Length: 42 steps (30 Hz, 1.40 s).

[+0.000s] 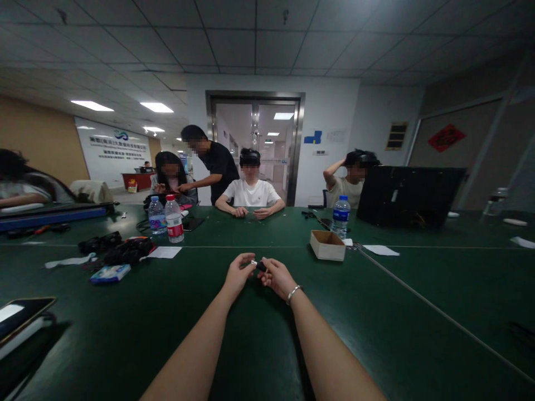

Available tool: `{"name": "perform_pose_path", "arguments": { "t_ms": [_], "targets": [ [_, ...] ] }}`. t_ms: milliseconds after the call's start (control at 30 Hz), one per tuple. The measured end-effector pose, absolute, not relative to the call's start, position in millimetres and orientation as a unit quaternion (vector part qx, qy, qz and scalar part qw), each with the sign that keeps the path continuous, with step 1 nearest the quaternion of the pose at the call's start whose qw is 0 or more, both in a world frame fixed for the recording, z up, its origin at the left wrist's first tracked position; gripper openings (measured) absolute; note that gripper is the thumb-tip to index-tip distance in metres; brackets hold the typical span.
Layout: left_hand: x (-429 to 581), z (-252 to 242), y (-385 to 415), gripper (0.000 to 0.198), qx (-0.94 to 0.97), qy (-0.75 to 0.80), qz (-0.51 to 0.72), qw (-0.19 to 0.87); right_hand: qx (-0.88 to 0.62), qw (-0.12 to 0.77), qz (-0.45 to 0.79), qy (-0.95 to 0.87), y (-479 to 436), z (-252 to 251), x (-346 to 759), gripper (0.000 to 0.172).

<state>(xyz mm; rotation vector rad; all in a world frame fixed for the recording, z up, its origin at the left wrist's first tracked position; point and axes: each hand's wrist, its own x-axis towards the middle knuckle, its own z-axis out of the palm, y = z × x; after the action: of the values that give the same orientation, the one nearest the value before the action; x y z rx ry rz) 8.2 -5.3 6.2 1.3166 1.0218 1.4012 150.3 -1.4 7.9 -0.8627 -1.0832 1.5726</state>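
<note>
Left hand point(239, 274) and right hand point(276, 277) pinch small black part point(261, 266); green table point(376, 334) beneath.

Dim overall; ceiling lights point(92, 105) bright far left; edges bowed, wide-angle; foreground detail perhaps slightly soft.

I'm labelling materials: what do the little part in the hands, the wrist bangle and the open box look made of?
Small part: dark with a pale tip, perhaps plastic and metal, too small to tell. Bangle: thin, shiny, silvery, probably metal. Open box: matte brown flat walls, looks like cardboard.
</note>
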Motion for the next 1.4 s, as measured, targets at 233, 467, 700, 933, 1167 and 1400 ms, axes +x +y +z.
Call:
{"name": "perform_pose_path", "arguments": {
  "t_ms": [233,467,700,933,1167,1400],
  "targets": [
    [7.7,8.0,-7.3,0.036,0.544,0.421,0.552,0.471,-0.356,0.502,0.653,-0.442,-4.1,10.9,150.3,0.023],
    [8.3,8.4,-7.8,0.033,0.548,0.426,0.549,0.465,-0.358,0.500,0.654,-0.440,-7.2,13.5,150.5,0.018],
    [7.2,10.1,-10.3,0.030,0.558,0.430,0.541,0.460,-0.372,0.498,0.646,-0.444,-5.1,12.7,150.0,0.021],
    [8.1,10.5,-11.7,0.033,0.543,0.428,0.551,0.467,-0.372,0.503,0.641,-0.444,-6.7,13.4,148.6,0.020],
    [8.2,15.1,-15.4,0.030,0.542,0.430,0.556,0.461,-0.361,0.498,0.651,-0.446,-2.4,10.0,149.7,0.021],
    [8.5,12.7,-12.2,0.027,0.551,0.434,0.550,0.453,-0.357,0.496,0.651,-0.451,0.9,6.1,150.3,0.021]
  ]
}}
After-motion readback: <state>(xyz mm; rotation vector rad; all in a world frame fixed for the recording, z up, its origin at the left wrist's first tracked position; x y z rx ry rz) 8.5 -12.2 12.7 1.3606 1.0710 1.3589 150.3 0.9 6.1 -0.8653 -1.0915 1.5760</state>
